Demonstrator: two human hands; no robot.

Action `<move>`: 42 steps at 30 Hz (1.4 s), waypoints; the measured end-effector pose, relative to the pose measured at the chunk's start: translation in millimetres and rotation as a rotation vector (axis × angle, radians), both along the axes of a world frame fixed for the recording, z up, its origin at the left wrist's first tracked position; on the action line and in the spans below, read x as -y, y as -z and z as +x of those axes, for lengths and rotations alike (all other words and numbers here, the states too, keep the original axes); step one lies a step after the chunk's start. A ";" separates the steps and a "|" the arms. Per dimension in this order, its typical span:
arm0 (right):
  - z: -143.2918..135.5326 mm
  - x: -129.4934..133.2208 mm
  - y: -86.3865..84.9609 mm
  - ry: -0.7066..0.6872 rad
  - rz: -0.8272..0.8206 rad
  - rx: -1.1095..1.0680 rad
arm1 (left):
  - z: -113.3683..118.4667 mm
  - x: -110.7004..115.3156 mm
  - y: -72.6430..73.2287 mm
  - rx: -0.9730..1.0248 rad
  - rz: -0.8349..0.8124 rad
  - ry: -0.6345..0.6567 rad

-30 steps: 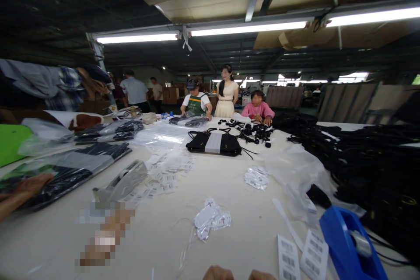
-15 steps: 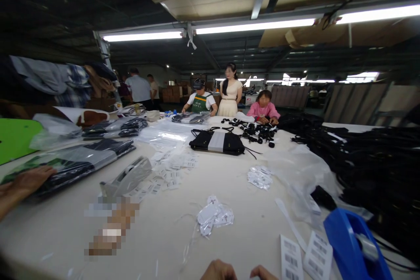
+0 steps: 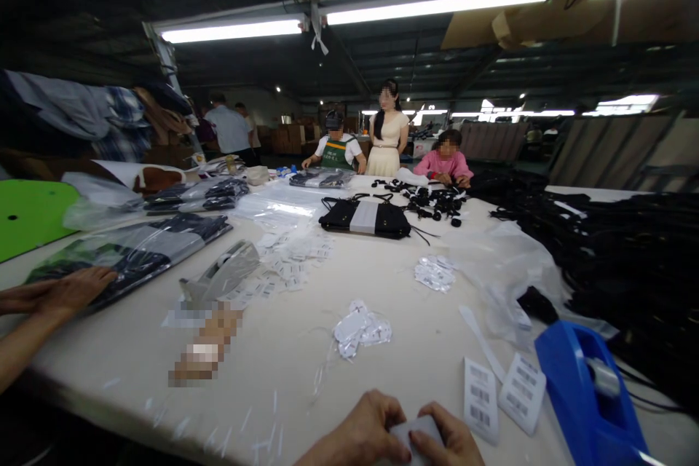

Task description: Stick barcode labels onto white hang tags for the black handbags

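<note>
At the bottom edge, my left hand (image 3: 363, 431) and my right hand (image 3: 451, 437) are both closed on a small pale flat piece (image 3: 419, 431) with rounded corners. Thumbs press on it from either side; its lower part is cut off by the frame. To the right of my right hand lie two barcode label sheets (image 3: 480, 400). Beyond my hands rests a small pile of white hang tags (image 3: 357, 329) with thin strings, and a second tag pile (image 3: 435, 273) sits farther back.
A blue tape dispenser (image 3: 584, 378) stands at right, a grey one (image 3: 223, 273) at left. Black goods (image 3: 617, 262) heap on the right. Another person's hands (image 3: 76, 291) touch a bagged black item (image 3: 164, 247). A black bag (image 3: 363, 217) lies mid-table. Co-workers stand or sit beyond.
My view has tipped downward, so more of my hands and the pale piece now show. The other person's hands at left have come further into view over the bagged item.
</note>
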State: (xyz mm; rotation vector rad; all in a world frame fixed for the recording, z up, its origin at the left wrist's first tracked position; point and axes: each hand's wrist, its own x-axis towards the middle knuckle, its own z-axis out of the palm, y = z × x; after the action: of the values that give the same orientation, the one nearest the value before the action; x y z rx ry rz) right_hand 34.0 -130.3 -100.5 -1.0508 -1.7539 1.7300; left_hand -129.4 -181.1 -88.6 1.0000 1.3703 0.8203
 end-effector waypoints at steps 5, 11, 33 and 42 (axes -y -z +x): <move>1.6 8.5 -12.3 0.014 -0.052 -0.028 | 8.1 0.9 -14.7 0.109 0.038 -0.079; 11.6 3.6 -16.2 0.059 0.067 0.016 | 7.2 -6.9 -13.4 0.001 0.086 -0.112; 12.3 17.3 -21.0 0.409 -0.057 -0.079 | -2.3 11.5 -23.1 0.114 -0.065 -0.094; 12.3 24.8 -16.4 0.373 -0.011 -0.067 | 3.2 7.3 -20.5 0.139 -0.087 -0.187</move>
State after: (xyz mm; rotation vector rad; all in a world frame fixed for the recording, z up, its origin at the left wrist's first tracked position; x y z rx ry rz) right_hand 46.3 -155.1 -84.1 -1.2204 -1.4019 1.5225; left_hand -126.1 -188.4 -68.1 0.7413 1.3812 0.9435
